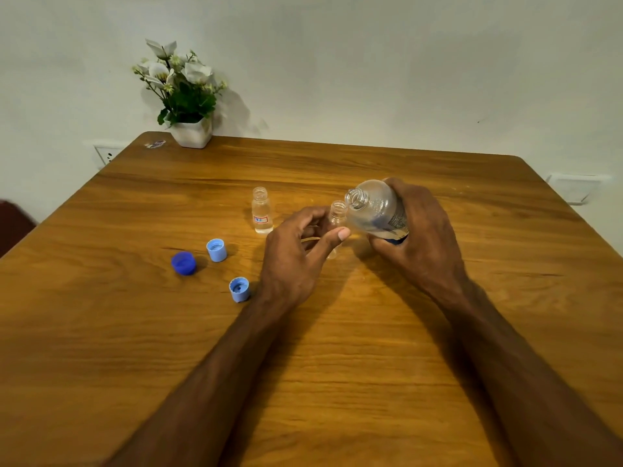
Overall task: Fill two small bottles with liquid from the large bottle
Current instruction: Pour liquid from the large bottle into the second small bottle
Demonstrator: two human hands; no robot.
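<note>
Two bare forearms reach forward over the brown wood-grain desk (337, 382). Nearest on the left side lies a light blue ribbed plastic cap (239, 289), open side up, just beside the left wrist. A little farther left sit a dark blue plastic cap (183, 263) and a second light blue cap (216, 250), also open side up, near each other but apart. The left hand (296, 254) curls its fingers (338, 234) around a small clear plastic bottle (337, 217), holding it upright with the thumb pressed across its front; its mouth is uncapped, its base seems to rest on the desk, and whether it holds any liquid cannot be told, since the hand hides most of its body. The right hand (421, 237) grasps the large clear plastic bottle with a printed label (376, 208) firmly around its body, tilted steeply so its open threaded mouth points down and left, just above and touching or nearly touching the rim of the small bottle; droplets cling inside its clear wall, and no stream is visible. Just beyond, to the left of the left hand, a second small clear bottle with a red-and-white label (262, 210) stands upright and uncapped on the desk, filled with clear liquid to about its shoulder. At the far left corner a white square pot of white artificial flowers (191, 131) stands against the pale wall (371, 62).
</note>
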